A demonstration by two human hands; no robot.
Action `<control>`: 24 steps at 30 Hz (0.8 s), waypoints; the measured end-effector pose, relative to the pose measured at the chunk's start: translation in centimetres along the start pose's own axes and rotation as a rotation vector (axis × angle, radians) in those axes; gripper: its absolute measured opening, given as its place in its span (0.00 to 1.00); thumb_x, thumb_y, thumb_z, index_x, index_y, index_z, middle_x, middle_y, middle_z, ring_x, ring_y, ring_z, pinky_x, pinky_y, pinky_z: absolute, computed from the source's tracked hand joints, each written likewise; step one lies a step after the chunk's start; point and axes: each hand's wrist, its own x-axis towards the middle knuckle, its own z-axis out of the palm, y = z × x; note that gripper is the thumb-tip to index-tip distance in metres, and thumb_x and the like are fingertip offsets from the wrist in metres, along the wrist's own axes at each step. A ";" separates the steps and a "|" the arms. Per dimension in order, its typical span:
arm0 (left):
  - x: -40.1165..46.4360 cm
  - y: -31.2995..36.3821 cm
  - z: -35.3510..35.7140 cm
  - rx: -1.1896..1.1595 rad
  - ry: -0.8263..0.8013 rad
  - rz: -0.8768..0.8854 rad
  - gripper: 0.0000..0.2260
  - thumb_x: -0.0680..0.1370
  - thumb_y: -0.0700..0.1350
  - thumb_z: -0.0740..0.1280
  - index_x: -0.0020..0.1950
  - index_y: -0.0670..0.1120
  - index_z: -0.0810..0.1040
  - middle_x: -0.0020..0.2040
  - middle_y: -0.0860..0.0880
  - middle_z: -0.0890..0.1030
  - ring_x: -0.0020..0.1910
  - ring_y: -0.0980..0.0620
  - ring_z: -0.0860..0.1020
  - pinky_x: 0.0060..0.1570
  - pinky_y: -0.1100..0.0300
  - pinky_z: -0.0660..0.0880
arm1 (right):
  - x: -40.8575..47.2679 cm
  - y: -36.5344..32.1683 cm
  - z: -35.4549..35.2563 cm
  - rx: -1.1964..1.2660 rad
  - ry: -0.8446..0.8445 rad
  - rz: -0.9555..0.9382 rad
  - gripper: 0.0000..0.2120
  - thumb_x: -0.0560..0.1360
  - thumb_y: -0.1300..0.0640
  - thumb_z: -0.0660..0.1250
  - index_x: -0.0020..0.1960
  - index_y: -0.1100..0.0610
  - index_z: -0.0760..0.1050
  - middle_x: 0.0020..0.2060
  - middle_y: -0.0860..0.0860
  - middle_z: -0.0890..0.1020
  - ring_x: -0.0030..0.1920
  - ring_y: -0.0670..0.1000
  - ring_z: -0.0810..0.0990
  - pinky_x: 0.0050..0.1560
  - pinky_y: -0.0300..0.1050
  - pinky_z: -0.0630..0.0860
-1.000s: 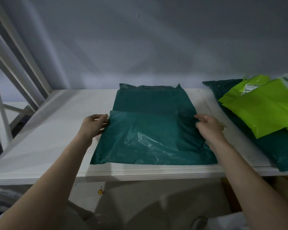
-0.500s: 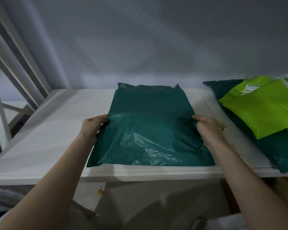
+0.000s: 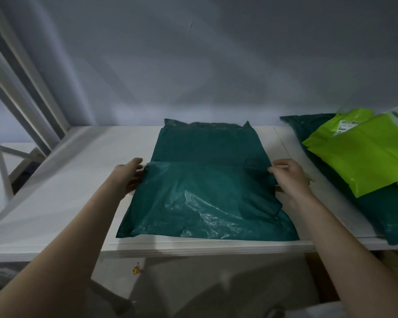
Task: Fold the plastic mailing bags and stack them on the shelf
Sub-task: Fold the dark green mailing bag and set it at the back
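Observation:
A dark green plastic mailing bag (image 3: pixel 207 198) lies in the middle of the white shelf (image 3: pixel 62 187), its near half doubled over the far half. My left hand (image 3: pixel 128 176) pinches the left end of the folded-over edge. My right hand (image 3: pixel 290 177) pinches the right end of that same edge. Both hands hold the edge low over the bag, about halfway up its length. The far end of the bag reaches the wall.
At the right of the shelf, lime green mailing bags (image 3: pixel 363 152) lie on top of dark green ones (image 3: pixel 381 214). White diagonal frame bars (image 3: pixel 16 88) rise at the left. The grey wall (image 3: pixel 193 65) stands right behind the shelf.
Both hands have carried the folded edge a little farther toward the wall, and the doubled part of the bag now covers more of the far half.

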 end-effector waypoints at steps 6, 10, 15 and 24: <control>2.4 1.3 0.7 0.114 0.036 0.076 0.20 0.78 0.46 0.66 0.60 0.32 0.74 0.49 0.40 0.79 0.43 0.45 0.78 0.49 0.57 0.74 | 2.0 -0.7 0.5 -0.083 -0.065 0.040 0.17 0.75 0.60 0.65 0.62 0.64 0.72 0.49 0.55 0.76 0.46 0.54 0.78 0.52 0.49 0.76; 4.1 2.0 1.2 0.142 0.028 0.097 0.19 0.74 0.42 0.72 0.58 0.30 0.76 0.40 0.43 0.79 0.37 0.50 0.78 0.43 0.61 0.78 | 3.3 -0.7 1.4 -0.087 -0.081 0.054 0.10 0.73 0.60 0.68 0.51 0.66 0.78 0.49 0.59 0.81 0.46 0.58 0.80 0.55 0.52 0.77; 5.2 2.3 1.6 0.159 -0.009 0.124 0.17 0.69 0.39 0.75 0.55 0.34 0.80 0.50 0.39 0.81 0.44 0.46 0.80 0.52 0.58 0.76 | 4.7 -1.1 1.9 0.002 -0.106 0.083 0.07 0.72 0.64 0.70 0.50 0.62 0.77 0.42 0.55 0.79 0.34 0.50 0.77 0.37 0.39 0.77; 5.4 2.4 2.0 0.115 0.070 0.169 0.10 0.71 0.37 0.73 0.52 0.38 0.80 0.42 0.39 0.80 0.32 0.51 0.78 0.38 0.63 0.76 | 5.4 -1.4 2.4 0.024 -0.087 0.009 0.07 0.72 0.69 0.68 0.47 0.59 0.77 0.44 0.54 0.80 0.40 0.52 0.77 0.43 0.43 0.76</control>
